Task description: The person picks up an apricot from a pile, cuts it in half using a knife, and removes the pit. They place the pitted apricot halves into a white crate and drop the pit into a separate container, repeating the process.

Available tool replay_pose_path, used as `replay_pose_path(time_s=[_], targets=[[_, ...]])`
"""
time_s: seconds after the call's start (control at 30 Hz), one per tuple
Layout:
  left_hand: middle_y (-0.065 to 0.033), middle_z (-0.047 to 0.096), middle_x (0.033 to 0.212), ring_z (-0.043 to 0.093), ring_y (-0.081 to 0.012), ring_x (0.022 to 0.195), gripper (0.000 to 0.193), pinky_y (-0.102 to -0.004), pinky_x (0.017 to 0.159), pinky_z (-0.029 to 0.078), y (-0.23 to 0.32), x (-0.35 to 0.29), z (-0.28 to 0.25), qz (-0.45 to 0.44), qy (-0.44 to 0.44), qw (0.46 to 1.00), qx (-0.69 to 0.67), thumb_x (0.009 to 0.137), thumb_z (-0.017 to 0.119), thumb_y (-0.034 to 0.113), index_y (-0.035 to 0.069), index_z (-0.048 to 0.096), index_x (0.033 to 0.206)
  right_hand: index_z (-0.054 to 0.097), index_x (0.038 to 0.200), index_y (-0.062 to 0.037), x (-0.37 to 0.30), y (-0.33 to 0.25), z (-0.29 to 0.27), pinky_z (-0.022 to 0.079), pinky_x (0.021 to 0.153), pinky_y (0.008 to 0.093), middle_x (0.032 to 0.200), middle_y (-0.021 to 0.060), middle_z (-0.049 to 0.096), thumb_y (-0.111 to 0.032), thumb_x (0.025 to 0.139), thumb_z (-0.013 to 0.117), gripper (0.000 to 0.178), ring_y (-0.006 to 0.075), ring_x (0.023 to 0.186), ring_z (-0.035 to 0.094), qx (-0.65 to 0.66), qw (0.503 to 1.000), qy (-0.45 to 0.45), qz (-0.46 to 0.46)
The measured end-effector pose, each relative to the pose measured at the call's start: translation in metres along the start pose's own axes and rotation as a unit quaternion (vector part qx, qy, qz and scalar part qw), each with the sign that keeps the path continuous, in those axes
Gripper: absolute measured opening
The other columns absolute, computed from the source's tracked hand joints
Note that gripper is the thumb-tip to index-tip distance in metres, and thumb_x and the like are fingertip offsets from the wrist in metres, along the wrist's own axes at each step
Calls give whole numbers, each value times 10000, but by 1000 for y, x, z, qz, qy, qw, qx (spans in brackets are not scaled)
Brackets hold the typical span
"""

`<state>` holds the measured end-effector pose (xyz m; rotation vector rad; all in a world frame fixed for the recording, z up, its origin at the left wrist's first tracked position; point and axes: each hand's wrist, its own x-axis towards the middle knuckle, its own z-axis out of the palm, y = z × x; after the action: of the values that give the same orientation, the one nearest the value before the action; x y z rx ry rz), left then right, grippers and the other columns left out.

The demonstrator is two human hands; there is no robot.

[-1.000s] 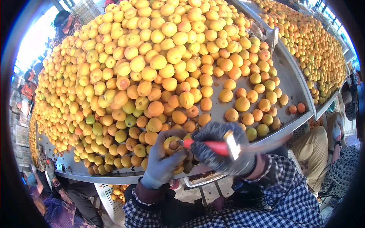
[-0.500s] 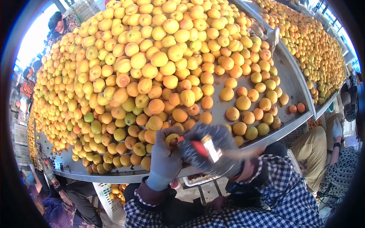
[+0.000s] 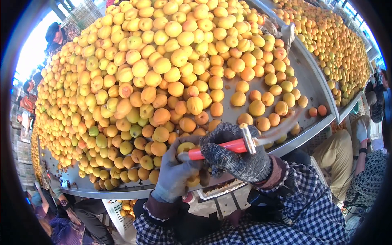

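My left hand [image 3: 173,173], in a smooth grey glove, is closed around a yellow-orange apricot [image 3: 186,147]. A second bit of orange fruit [image 3: 193,180] shows below its fingers, partly hidden. My right hand [image 3: 239,153], in a dark speckled knit glove, grips a red-handled knife [image 3: 234,145]. Its curved blade, smeared by motion, points away to the right, while the grey end of the handle meets the apricot beside my left fingers. Both hands are above the table's near edge, in front of a large heap of apricots [image 3: 163,65].
The metal sorting table [image 3: 308,85] has a raised rim curving around my side. Below it are a white tray [image 3: 220,190] and a white crate [image 3: 116,218] with apricots. Another fruit-covered table [image 3: 330,45] stands at right. People sit on both sides.
My right hand has turned, so the red handle now lies across toward the left hand and the blade swings up to the right. The left hand still holds the apricot. The view has shifted slightly.
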<state>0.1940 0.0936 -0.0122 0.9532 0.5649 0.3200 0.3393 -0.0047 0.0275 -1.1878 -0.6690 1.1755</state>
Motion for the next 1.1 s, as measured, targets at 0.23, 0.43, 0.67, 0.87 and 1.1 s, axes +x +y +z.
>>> replay_pose_path(time_s=[0.23, 0.43, 0.67, 0.87, 1.1], targets=[[-128, 583, 819, 588, -189, 597, 432, -273, 508, 458, 24, -5, 5, -53, 34, 997, -33, 791, 560, 92, -32, 406, 1174, 596, 952, 32, -6, 8, -3, 490, 555, 227, 790, 84, 639, -102, 804, 649, 207, 128, 641, 620, -165, 974, 44, -147], [-116, 598, 779, 568, -162, 577, 340, -260, 509, 459, 13, -14, -11, 7, 125, 992, 34, 869, 538, 210, -8, 473, 1121, 591, 969, -14, -3, 30, -3, 485, 612, 250, 819, 66, 618, -53, 732, 710, 269, 143, 702, 610, -113, 977, 73, -167], [-122, 600, 764, 551, -156, 509, 530, -259, 431, 454, 52, -123, -42, 158, 310, 937, 30, 919, 363, 475, -6, 518, 1081, 536, 1043, -29, -13, 18, -25, 437, 481, 175, 762, 9, 589, -157, 829, 649, 274, 50, 600, 544, -205, 959, 151, -125], [-109, 573, 739, 513, -142, 487, 470, -253, 459, 442, 0, -289, -94, 61, 520, 833, 179, 928, 363, 416, -2, 503, 1090, 541, 893, -25, 5, 61, -56, 383, 445, 216, 643, 52, 581, -371, 846, 555, 350, 108, 483, 489, -461, 808, 165, -328], [-52, 518, 670, 521, -180, 554, 441, -290, 506, 452, -170, -462, -122, -177, 544, 819, -53, 872, 506, 395, 36, 490, 1127, 535, 453, -32, 2, 43, -70, 397, 342, 256, 430, 95, 545, -503, 920, 351, 689, 157, 323, 469, -288, 939, 9, -186]])
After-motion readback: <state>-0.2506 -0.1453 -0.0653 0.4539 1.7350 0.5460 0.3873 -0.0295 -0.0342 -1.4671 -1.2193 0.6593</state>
